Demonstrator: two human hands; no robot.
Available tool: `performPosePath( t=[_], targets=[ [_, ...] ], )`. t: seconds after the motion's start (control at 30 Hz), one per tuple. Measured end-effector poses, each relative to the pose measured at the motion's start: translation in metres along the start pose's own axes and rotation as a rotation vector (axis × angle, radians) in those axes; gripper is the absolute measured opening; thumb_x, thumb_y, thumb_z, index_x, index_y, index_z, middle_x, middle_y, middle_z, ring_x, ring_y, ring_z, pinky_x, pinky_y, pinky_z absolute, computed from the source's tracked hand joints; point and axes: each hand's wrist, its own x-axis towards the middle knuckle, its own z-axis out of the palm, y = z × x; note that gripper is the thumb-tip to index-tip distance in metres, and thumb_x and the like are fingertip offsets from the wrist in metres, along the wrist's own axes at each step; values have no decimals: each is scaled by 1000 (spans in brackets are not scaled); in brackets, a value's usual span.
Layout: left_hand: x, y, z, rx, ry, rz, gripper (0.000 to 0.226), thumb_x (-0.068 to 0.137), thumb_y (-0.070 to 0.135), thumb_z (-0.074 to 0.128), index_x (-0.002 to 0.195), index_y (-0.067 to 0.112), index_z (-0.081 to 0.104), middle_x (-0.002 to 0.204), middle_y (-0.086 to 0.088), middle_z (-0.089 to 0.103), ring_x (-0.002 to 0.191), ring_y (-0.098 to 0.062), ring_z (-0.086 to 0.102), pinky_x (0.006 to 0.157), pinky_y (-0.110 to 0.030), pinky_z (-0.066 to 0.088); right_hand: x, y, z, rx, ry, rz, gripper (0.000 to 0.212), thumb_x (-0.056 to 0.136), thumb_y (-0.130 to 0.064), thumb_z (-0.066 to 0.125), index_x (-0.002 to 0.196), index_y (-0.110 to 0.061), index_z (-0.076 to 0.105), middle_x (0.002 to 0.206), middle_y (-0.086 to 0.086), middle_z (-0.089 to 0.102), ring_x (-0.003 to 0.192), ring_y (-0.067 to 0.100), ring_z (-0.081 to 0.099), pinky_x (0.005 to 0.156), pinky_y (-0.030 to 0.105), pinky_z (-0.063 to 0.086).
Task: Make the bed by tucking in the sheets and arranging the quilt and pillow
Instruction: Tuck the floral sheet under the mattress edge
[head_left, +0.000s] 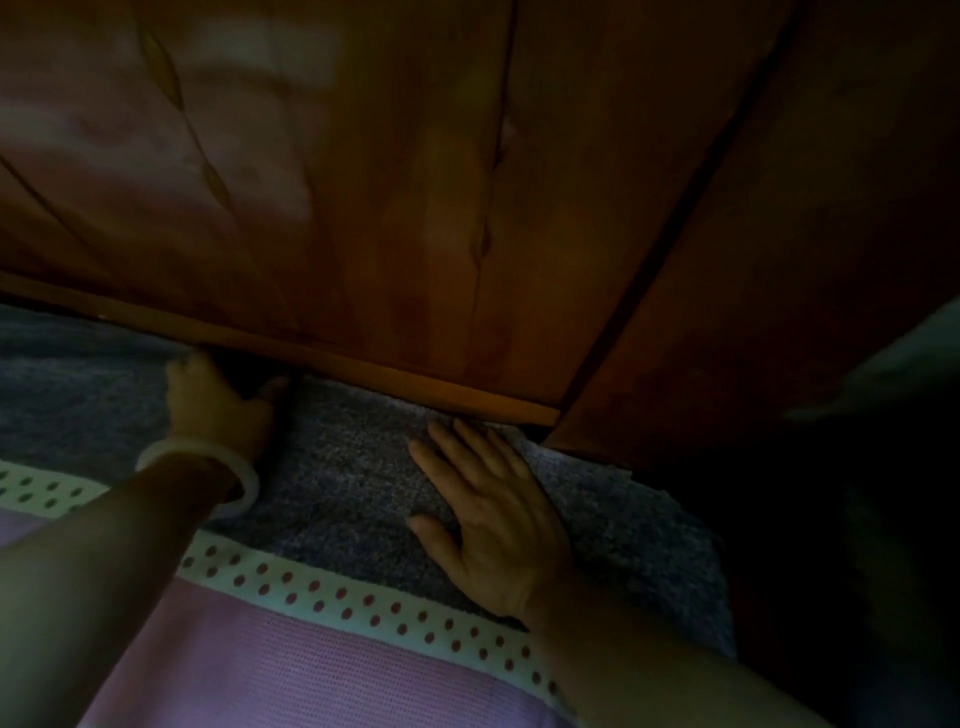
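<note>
A grey-purple fuzzy sheet (343, 467) covers the head end of the bed, right up to the wooden headboard (363, 208). My left hand (218, 400), with a pale bangle on the wrist, reaches into the dark gap under the headboard's lower rail; its fingertips are hidden there, so I cannot tell whether it grips the sheet. My right hand (493, 514) lies flat on the sheet with straight, spread fingers pointing at the rail. Nearer to me lies pink fabric with a white band of red dots (363, 608).
The headboard's lower rail (415, 382) runs slanting across the view. A second wooden panel (779, 260) stands at the right, meeting the headboard at a corner. Something pale and blurred (904, 364) shows at the right edge. The right side is very dark.
</note>
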Motion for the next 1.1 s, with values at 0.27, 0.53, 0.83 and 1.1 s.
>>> performPosePath(
  t=[0.27, 0.53, 0.83, 1.1],
  targets=[
    [-164, -3, 35, 239, -224, 238, 73, 86, 58, 35, 150, 28, 14, 159, -9, -4, 146, -26, -10, 115, -46, -4, -12, -14, -12, -32, -73, 112, 61, 100, -50, 31, 154, -27, 15, 163, -3, 6, 149, 16, -5, 118, 33, -13],
    [-284, -5, 34, 136, -458, 337, 82, 70, 57, 23, 147, 30, 25, 159, -1, 6, 147, -23, 2, 116, -39, -3, -103, -22, -66, 326, 156, 450, 36, 96, -8, 47, 130, -10, 58, 143, 10, 48, 134, 25, 41, 112, 28, 26],
    [-354, 5, 16, -167, -338, 431, 43, 71, 11, 60, 113, 19, 61, 111, 6, 59, 103, -19, 54, 93, -18, 33, -140, 50, -102, 503, 60, 1018, 54, 84, -4, 53, 138, -10, 47, 132, 18, 54, 122, 34, 52, 105, 41, 43],
    [-418, 18, 17, -121, -363, 554, 35, 73, 60, 56, 91, 32, 46, 86, 16, 46, 77, -8, 56, 63, -26, 49, -134, 54, -128, 571, -36, 897, 21, 91, -2, 57, 108, -14, 58, 111, 10, 61, 98, 21, 56, 75, 24, 45]
  ],
)
